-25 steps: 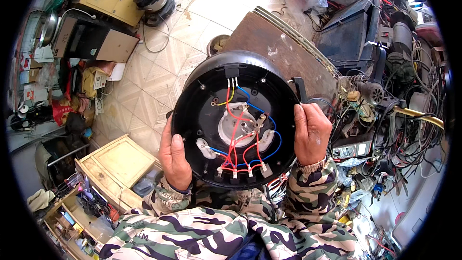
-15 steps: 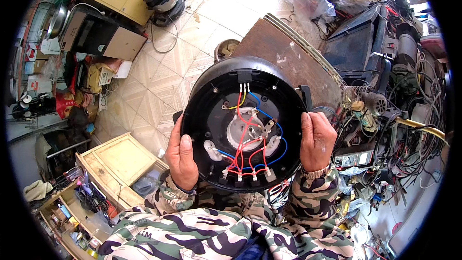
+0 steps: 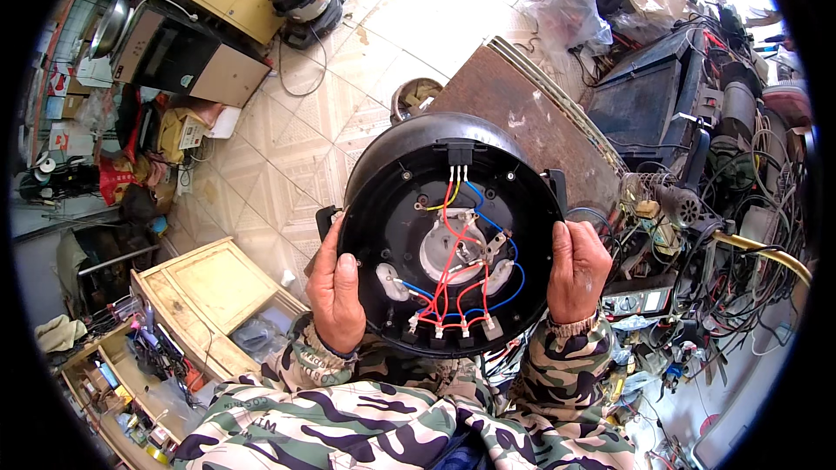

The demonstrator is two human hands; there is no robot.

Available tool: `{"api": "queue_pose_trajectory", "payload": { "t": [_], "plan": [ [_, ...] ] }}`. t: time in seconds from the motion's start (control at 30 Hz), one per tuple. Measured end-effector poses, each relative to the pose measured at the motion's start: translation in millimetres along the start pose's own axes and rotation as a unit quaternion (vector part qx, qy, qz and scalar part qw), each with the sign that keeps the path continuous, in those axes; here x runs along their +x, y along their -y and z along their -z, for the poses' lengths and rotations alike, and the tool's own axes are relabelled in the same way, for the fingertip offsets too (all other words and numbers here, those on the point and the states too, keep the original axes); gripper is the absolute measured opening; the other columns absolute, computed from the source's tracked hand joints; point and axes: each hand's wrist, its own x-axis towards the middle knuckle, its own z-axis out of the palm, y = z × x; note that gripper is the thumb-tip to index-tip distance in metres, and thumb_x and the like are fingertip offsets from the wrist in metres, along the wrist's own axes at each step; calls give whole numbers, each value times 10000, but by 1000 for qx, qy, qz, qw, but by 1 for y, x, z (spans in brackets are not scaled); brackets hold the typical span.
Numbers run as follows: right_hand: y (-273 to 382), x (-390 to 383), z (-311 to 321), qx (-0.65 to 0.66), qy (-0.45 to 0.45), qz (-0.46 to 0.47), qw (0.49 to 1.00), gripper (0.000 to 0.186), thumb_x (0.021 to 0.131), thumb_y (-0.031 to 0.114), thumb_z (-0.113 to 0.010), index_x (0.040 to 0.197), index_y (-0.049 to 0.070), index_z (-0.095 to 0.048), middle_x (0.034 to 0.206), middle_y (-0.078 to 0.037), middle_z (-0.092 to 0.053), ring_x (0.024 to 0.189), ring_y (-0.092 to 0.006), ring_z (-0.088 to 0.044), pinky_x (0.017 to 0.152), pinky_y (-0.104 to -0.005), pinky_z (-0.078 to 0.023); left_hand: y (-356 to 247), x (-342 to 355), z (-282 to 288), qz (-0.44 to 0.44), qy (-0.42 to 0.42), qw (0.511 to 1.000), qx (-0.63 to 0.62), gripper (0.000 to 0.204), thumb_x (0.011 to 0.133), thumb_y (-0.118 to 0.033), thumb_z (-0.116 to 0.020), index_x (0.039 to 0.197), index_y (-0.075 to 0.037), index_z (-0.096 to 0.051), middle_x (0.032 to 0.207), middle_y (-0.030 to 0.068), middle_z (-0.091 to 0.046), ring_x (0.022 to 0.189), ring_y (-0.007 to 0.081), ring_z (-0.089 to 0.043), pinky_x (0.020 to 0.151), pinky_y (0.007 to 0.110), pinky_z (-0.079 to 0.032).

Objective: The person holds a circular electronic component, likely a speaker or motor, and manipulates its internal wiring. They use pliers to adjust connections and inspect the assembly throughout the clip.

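Observation:
A round black appliance base (image 3: 401, 226) is held bottom-up, showing red, blue and yellow wires (image 3: 448, 296), a pale metal disc at the middle and a black connector (image 3: 459, 155) at the far edge. My left hand (image 3: 338, 300) grips its left side, thumb over the rim. On the opposite side, my right hand (image 3: 576, 270) has its fingers wrapped at the rim, below a black handle.
Beyond it lie a brown board (image 3: 531, 113) and a small bin (image 3: 414, 96). At left are a pale cabinet (image 3: 196, 292), a microwave (image 3: 192, 57) and a cooker (image 3: 300, 4). Tangled cables and parts (image 3: 758, 200) crowd the right, with a meter (image 3: 636, 300).
The appliance and both hands have shifted down and to the right in the picture. The top of the surroundings has moved slightly too; the grip is unchanged.

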Motion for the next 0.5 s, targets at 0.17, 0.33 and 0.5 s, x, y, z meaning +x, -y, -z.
{"api": "queue_pose_trajectory", "payload": {
  "t": [0.17, 0.33, 0.5],
  "plan": [
    [-2, -2, -1, -8, 0, 6, 1000, 154, 1042, 90, -663, 965, -40, -695, 792, -157, -590, 687, -326, -608, 630, -410, -458, -4, 3, -5, -13, -34, 999, 34, 521, 1121, -215, -470, 1551, 78, -500, 1451, 177, -639, 1308, 203, -592, 1142, 334, -430],
    [-1, -2, 0, -11, 0, -5, 1000, 154, 1044, 92, -659, 965, -35, -697, 794, -154, -589, 693, -325, -605, 635, -409, -455, -5, 5, -2, -8, -15, 999, 51, 528, 1120, -221, -464, 1550, 85, -494, 1461, 200, -628, 1361, 245, -579, 1180, 362, -410],
    [1, -2, 0, -4, 4, -12, 1000, 138, 1038, 79, -663, 971, -36, -700, 789, -151, -582, 685, -319, -596, 630, -402, -449, -5, 3, -2, -7, -13, 999, 52, 531, 1125, -230, -457, 1553, 83, -487, 1463, 203, -623, 1354, 242, -584, 1173, 359, -417]
  ]
}}
